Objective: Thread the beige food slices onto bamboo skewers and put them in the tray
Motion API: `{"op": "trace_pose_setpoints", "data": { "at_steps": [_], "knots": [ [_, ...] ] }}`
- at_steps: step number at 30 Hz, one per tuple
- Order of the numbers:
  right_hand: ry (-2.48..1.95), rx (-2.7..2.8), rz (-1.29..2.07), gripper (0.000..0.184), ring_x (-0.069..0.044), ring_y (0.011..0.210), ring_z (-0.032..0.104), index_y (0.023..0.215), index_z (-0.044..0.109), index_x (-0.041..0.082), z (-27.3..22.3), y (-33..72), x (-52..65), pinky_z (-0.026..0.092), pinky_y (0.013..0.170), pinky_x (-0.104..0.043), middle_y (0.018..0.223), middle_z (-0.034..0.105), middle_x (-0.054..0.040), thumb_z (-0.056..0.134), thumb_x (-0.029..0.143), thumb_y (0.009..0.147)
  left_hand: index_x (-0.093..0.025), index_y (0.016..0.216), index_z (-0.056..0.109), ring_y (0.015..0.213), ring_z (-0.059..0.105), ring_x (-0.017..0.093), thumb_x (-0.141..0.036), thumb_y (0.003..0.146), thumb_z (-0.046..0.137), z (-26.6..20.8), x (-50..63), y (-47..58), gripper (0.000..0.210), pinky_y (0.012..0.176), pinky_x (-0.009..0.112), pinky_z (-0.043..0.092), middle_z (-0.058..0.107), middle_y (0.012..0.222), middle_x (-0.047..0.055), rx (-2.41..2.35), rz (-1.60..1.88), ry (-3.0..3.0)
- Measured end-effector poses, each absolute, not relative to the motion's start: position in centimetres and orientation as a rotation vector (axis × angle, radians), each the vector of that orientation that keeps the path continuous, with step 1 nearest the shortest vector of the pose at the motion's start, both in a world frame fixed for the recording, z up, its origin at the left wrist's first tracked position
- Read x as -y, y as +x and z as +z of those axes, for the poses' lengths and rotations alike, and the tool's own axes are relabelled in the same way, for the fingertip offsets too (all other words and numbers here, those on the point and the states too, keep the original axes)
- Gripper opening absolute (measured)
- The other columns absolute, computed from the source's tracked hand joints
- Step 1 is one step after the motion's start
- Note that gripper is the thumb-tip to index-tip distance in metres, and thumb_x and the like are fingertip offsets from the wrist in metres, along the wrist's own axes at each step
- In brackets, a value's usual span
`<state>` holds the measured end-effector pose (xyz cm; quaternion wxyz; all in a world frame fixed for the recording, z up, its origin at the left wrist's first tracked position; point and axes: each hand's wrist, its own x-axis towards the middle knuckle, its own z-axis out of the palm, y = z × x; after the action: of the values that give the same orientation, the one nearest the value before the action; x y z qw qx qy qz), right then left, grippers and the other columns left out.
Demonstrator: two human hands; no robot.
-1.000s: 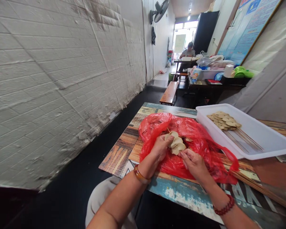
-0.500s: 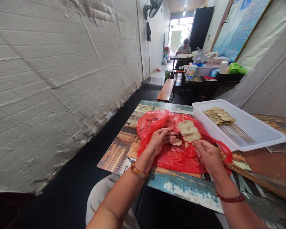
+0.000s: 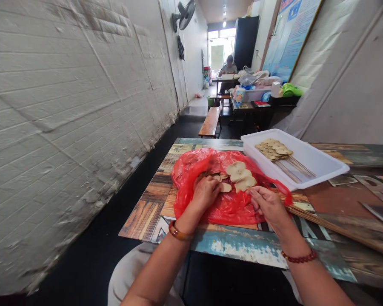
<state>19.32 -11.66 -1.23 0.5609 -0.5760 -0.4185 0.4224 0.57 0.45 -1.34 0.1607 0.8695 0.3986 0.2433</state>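
Hands (image 3: 268, 205) at slices (image 3: 238, 174), red bag (image 3: 226, 210) beneath

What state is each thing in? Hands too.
left hand: at loose slices in bag
right hand: pinched at held slices
bag: open, crumpled
loose slices: lying in bag
held slices: overlapping
tub: open-topped, holding skewers
skewers: loaded, lying flat
sticks: lying together
fan: spin unclear

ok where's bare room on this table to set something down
Bare: the left corner of the table, beside the red bag; the reddish-brown patch between the white tray and long sticks. Crowded: the middle, with bag, pale slices, left hand, right hand.
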Motion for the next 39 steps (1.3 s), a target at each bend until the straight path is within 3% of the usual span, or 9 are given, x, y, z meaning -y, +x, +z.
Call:
{"op": "trace_pose_setpoints", "data": {
  "at_steps": [6, 11, 17, 24, 30, 39],
  "knots": [
    [-1.322, 1.038, 1.05, 0.041, -0.006, 0.038, 0.031, 0.084, 0.057, 0.018, -1.1, 18.7, 11.5, 0.022, 0.038, -0.02, 0.048, 0.04, 0.0084, 0.057, 0.058, 0.08, -0.019, 0.088, 0.066, 0.093, 0.057, 0.023, -0.026, 0.077, 0.061, -1.6, -0.5, 0.9, 0.014, 0.083, 0.035, 0.039, 0.062, 0.096, 0.009, -1.22, 0.591, 2.51],
    [-1.341, 1.049, 1.059, 0.043, -0.007, 0.038, 0.032, 0.084, 0.058, 0.018, -1.1, 18.5, 11.5, 0.024, 0.037, -0.02, 0.047, 0.04, 0.0083, 0.056, 0.061, 0.079, -0.019, 0.072, 0.061, 0.075, 0.054, 0.017, -0.02, 0.07, 0.064, -2.0, -1.0, 0.8, 0.004, 0.069, 0.028, 0.039, 0.06, 0.079, 0.003, -1.193, 0.748, 2.271],
    [-1.293, 1.011, 1.085, 0.041, -0.005, 0.035, 0.031, 0.082, 0.06, 0.018, -0.7, 18.5, 11.6, 0.022, 0.035, -0.019, 0.046, 0.041, 0.0087, 0.059, 0.059, 0.078, -0.016, 0.067, 0.058, 0.059, 0.047, 0.01, -0.021, 0.064, 0.067, -1.6, -1.5, 0.5, 0.011, 0.057, 0.021, 0.036, 0.055, 0.062, -0.003, -0.962, 0.964, 1.708],
    [-1.282, 1.019, 1.085, 0.037, -0.005, 0.036, 0.033, 0.082, 0.059, 0.018, -1.1, 18.7, 11.5, 0.023, 0.035, -0.018, 0.047, 0.043, 0.0082, 0.059, 0.055, 0.08, -0.021, 0.093, 0.072, 0.074, 0.06, 0.018, -0.02, 0.074, 0.059, -2.1, -1.1, 0.7, 0.023, 0.068, 0.027, 0.045, 0.07, 0.087, 0.005, -0.899, 0.832, 1.832],
    [-1.307, 1.023, 1.067, 0.039, -0.006, 0.035, 0.032, 0.081, 0.058, 0.018, -1.2, 18.7, 11.4, 0.023, 0.035, -0.019, 0.047, 0.042, 0.0083, 0.059, 0.057, 0.079, -0.026, 0.094, 0.074, 0.09, 0.058, 0.022, -0.024, 0.08, 0.057, -1.3, -0.5, 0.4, 0.022, 0.091, 0.035, 0.039, 0.065, 0.089, 0.006, -1.065, 0.766, 2.278],
    [-1.304, 0.994, 1.081, 0.038, -0.005, 0.036, 0.033, 0.082, 0.059, 0.018, -1.1, 18.5, 11.4, 0.024, 0.035, -0.018, 0.047, 0.043, 0.0079, 0.062, 0.056, 0.079, -0.023, 0.09, 0.071, 0.096, 0.056, 0.022, -0.026, 0.079, 0.06, -1.2, -0.3, 0.2, 0.016, 0.091, 0.036, 0.039, 0.062, 0.097, 0.007, -1.126, 0.613, 2.507]
  ]
}}
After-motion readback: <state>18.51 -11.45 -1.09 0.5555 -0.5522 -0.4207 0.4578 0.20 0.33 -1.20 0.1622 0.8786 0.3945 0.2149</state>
